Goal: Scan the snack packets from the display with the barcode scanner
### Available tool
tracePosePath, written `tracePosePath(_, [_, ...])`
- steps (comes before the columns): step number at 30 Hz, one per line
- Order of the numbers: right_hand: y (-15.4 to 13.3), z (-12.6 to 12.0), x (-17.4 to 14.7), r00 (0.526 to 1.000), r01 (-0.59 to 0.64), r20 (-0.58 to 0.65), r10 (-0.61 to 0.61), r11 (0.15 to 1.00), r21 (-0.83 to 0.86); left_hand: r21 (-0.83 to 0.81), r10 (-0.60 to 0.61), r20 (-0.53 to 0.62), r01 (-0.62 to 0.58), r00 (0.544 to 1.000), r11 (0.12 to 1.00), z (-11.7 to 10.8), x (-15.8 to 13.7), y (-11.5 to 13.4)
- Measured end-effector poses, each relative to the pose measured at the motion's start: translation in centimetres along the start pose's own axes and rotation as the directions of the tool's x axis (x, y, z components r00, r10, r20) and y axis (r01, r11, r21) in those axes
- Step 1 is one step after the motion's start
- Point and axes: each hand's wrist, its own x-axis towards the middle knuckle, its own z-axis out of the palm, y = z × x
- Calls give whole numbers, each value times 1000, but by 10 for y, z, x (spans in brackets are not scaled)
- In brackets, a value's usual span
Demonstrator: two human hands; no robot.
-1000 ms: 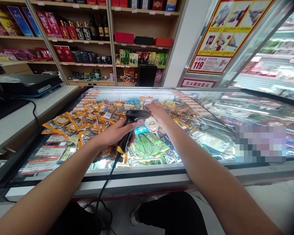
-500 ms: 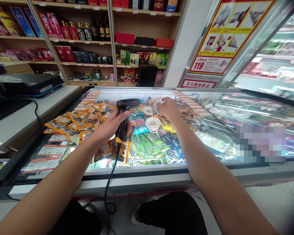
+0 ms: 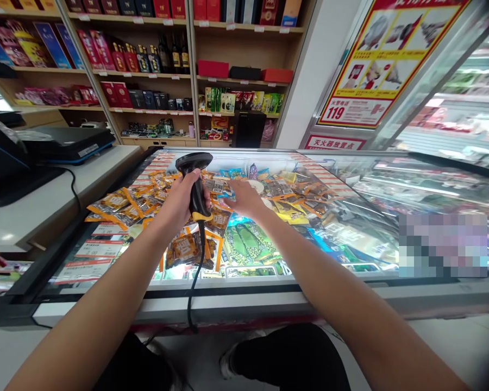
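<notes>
A black barcode scanner with a yellow band at its grip is held upright in my left hand, fingers wrapped round the handle. Its cable hangs over the freezer's front edge. Beside it, my right hand reaches in palm down, thumb and fingers apart. At its fingertips lies an orange-edged snack packet with a barcode on top; I see no firm grip on it. More orange snack packets are heaped on the left. Green packets lie under the glass, and a white round lid shows partly behind my right hand.
The chest freezer's front rim runs across before my legs. A counter with a weighing scale stands at left. Price labels lie along the left glass. Shelves with bottles and boxes are behind; another glass cover extends right.
My right hand has moved left with a packet from the right side to the orange heap, and its fingers have spread. The scanner has shifted slightly left. The view has tilted a little.
</notes>
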Motion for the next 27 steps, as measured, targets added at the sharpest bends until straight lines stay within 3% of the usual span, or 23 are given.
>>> tracePosePath(4, [-3, 8, 3, 999, -49, 9, 49, 998, 44, 15, -24, -18, 24, 1000, 1000, 1, 0, 0])
tracePosePath(11, [24, -11, -3, 1000, -16, -16, 16, 1000, 26, 78, -38, -29, 40, 999, 996, 8, -3, 2])
tracePosePath(15, [40, -29, -7, 981, -86, -158, 111, 984, 158, 114, -17, 8, 16, 1000, 993, 7, -5, -1])
tracePosePath(17, [45, -38, -9, 962, -48, -245, 121, 957, 284, 152, 6, 43, -12, 999, 988, 6, -5, -3])
tracePosePath(21, [45, -52, -9, 927, 38, -321, 192, 805, 592, 205, 24, 102, -44, 995, 978, 4, -5, -9])
tracePosePath(27, [31, -59, -7, 874, -96, -190, 448, 542, 835, 289, 26, 248, -99, 968, 952, 4, -9, -12])
